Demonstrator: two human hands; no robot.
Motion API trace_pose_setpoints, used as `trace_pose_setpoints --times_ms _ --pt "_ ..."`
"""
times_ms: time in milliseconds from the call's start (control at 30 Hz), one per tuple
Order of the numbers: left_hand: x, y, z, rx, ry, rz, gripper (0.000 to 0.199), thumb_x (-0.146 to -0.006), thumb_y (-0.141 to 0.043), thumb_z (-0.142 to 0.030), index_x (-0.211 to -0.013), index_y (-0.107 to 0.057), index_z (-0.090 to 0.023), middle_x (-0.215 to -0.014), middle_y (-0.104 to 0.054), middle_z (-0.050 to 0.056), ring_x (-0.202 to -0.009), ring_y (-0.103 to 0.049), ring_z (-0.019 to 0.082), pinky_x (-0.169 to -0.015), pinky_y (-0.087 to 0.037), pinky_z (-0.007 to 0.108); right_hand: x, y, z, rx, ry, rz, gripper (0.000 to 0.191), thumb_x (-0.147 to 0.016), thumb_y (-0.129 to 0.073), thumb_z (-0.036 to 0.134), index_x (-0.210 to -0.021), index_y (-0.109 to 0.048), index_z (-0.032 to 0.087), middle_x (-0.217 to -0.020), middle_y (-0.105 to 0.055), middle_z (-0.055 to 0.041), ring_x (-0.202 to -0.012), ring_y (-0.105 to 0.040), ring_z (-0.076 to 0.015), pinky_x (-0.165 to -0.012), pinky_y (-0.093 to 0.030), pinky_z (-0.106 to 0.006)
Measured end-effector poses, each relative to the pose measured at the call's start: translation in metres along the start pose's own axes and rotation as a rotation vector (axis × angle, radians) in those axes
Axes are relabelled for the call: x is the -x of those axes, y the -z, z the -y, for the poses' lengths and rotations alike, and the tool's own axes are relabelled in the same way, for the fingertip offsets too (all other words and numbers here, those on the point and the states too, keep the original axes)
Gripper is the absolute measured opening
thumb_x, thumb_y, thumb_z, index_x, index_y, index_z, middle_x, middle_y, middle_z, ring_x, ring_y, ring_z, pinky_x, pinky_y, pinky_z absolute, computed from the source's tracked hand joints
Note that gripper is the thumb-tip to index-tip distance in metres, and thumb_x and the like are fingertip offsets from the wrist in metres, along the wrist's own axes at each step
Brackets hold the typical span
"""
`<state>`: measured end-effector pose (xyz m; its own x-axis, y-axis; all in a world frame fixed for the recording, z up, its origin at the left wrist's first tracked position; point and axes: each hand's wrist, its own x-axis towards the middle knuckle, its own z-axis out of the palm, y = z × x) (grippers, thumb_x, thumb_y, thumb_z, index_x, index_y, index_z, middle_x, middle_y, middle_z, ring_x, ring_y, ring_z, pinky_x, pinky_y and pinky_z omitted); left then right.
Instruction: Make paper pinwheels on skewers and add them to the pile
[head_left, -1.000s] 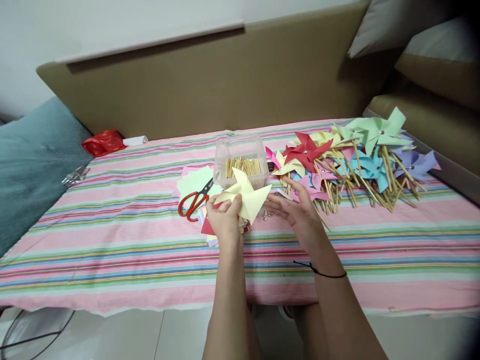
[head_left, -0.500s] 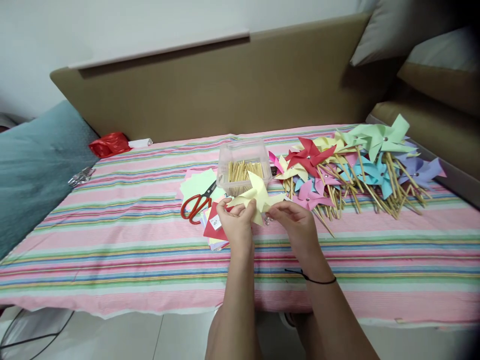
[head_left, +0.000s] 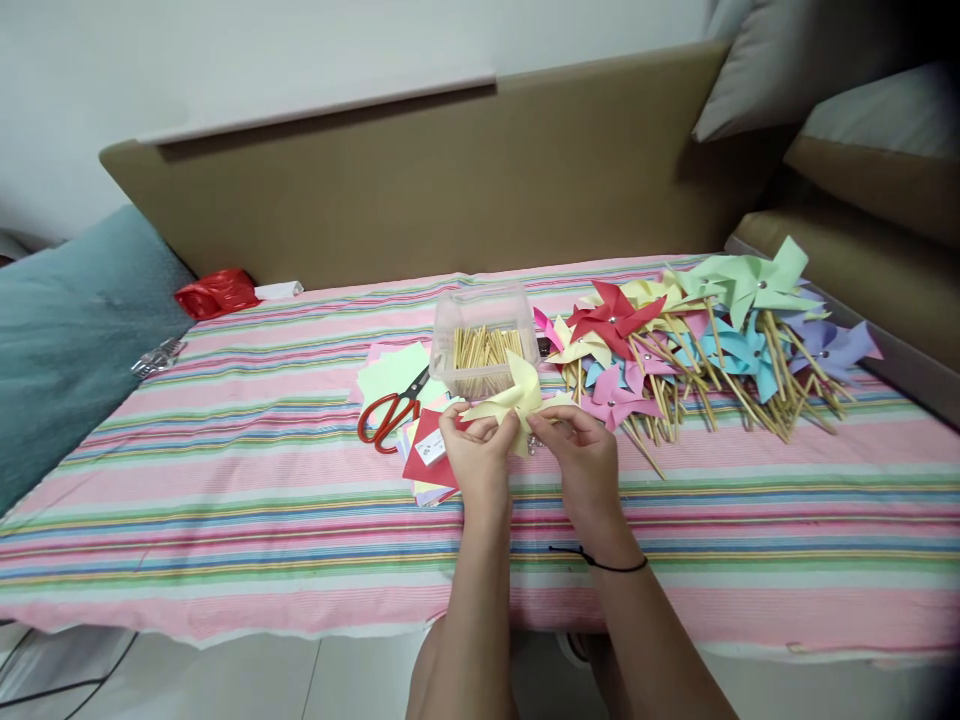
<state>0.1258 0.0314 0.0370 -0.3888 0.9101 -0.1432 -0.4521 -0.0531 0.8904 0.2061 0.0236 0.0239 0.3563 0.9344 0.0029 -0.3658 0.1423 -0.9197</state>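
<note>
A pale yellow paper pinwheel [head_left: 519, 388] is held up between my hands, in front of the plastic box. My left hand [head_left: 481, 450] pinches its lower left part, thumb near the centre. On the right, my right hand [head_left: 581, 450] has its thumb and forefinger closed at the pinwheel's lower right edge, close to the left thumb. Whether a small part sits between those right fingertips is too small to tell. Just below the pinwheel, some small shiny pieces [head_left: 534, 444] show on the cloth.
A clear box [head_left: 445, 345] holds short wooden sticks [head_left: 484, 347]. Red-handled scissors [head_left: 390, 415] lie over paper sheets [head_left: 390, 372], beside a red sheet with a small white box [head_left: 431, 448]. Many finished pinwheels [head_left: 615, 320] pile at the right. A red bag [head_left: 217, 293] lies back left.
My right hand has moved left, bringing its fingertips in to the pinwheel's centre area. My left hand still holds the pinwheel. The whole view has shifted slightly.
</note>
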Motion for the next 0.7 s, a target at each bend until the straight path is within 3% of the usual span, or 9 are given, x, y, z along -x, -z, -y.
trace_pose_setpoints --times_ms 333,700 --pt "0.0040 -0.0040 0.0021 0.044 0.056 0.017 0.064 -0.057 -0.081 -0.021 -0.101 -0.036 -0.020 -0.064 -0.067 0.000 -0.052 -0.062 0.013 -0.059 -0.048 0.025 0.0011 -0.0025 -0.0026 0.062 0.042 -0.140 0.018 -0.061 -0.080 0.026 -0.067 -0.065 0.017 -0.054 -0.063 0.0027 -0.052 -0.056 -0.0113 -0.050 -0.045 -0.023" --pt "0.0040 -0.0053 0.0010 0.041 0.069 0.020 0.068 -0.055 -0.083 -0.022 -0.104 -0.036 -0.020 -0.065 -0.067 0.001 -0.054 -0.064 0.016 -0.059 -0.049 0.026 0.0017 -0.0013 -0.0026 0.161 0.097 -0.166 0.020 -0.063 -0.078 0.031 -0.065 -0.063 0.018 -0.058 -0.065 0.0009 -0.051 -0.056 -0.0126 -0.049 -0.046 -0.025"
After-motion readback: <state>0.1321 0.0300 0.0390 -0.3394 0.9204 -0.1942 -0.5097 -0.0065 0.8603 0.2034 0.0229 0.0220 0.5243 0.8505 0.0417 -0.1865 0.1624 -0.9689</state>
